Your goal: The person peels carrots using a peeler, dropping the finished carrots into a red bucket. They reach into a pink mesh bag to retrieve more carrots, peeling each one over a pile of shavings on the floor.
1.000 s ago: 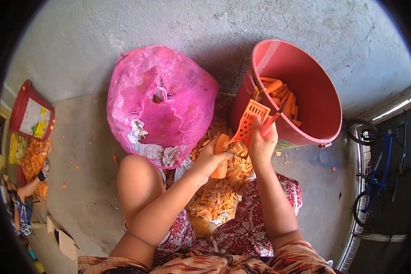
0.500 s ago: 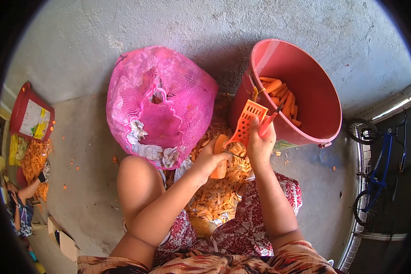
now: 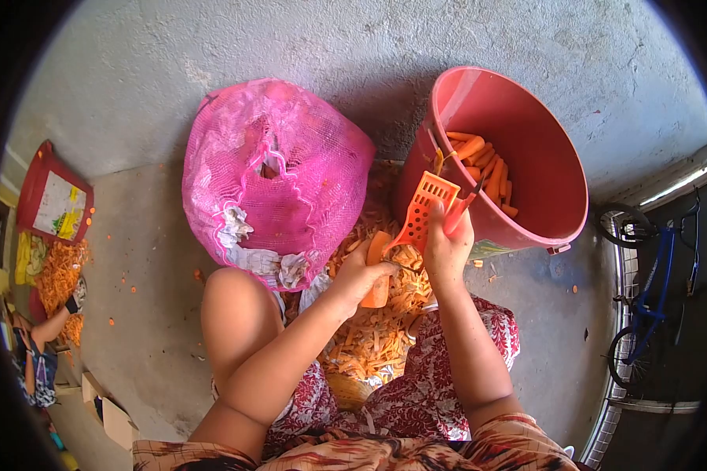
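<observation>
In my left hand is an orange carrot, held roughly upright with the fingers wrapped round it. My right hand grips an orange peeler with a slotted, holed plate; its lower end is beside the carrot. A knife with a red handle and dark blade is also in my right hand. Under both hands lies a heap of carrot peelings between my legs. The red bucket, with several peeled carrots inside, stands just beyond my right hand.
A pink mesh sack stands at the left against the grey wall. Far left are a tipped red bucket, more peelings and another person. A blue bicycle is at the right.
</observation>
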